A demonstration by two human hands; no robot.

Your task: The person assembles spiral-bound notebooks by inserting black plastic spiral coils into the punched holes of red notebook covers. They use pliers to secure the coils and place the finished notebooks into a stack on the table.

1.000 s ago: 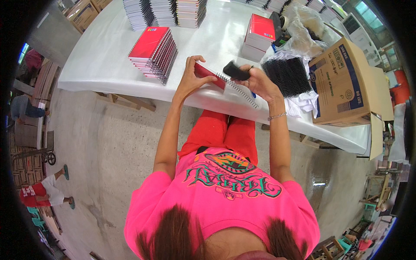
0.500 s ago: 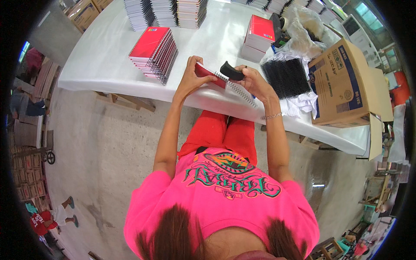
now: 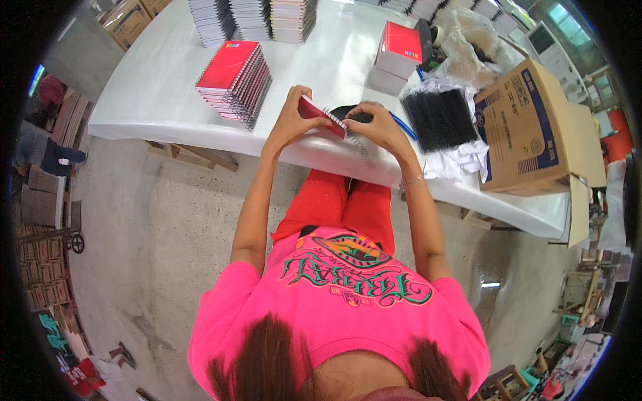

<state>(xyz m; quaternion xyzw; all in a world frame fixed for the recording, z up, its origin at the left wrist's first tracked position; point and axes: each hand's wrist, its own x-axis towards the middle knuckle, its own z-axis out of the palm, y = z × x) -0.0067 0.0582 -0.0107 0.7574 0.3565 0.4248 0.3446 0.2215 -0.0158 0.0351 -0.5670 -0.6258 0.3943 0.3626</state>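
Note:
My left hand (image 3: 294, 123) is closed round a small red-covered notebook (image 3: 314, 113), held tilted above the table's near edge. Along the notebook's right edge sits a spiral coil (image 3: 364, 152), whose free end hangs past the corner and looks blurred. My right hand (image 3: 378, 127) pinches at the coil by the notebook's edge, thumb and fingers together. A blue curved handle (image 3: 404, 127) sticks out beside my right hand; its other end is hidden. Behind the notebook shows part of a black curved piece (image 3: 343, 112).
A stack of red spiral notebooks (image 3: 234, 77) stands left on the white-covered table (image 3: 147, 93). More notebook stacks (image 3: 251, 20) are behind. To the right are a red-topped stack (image 3: 396, 57), a pile of black coils (image 3: 439, 120) and an open cardboard box (image 3: 525, 134).
The black curved piece has left my right hand's fingers and now shows behind the notebook. My right hand has moved left to the coil. The blue handle shows more.

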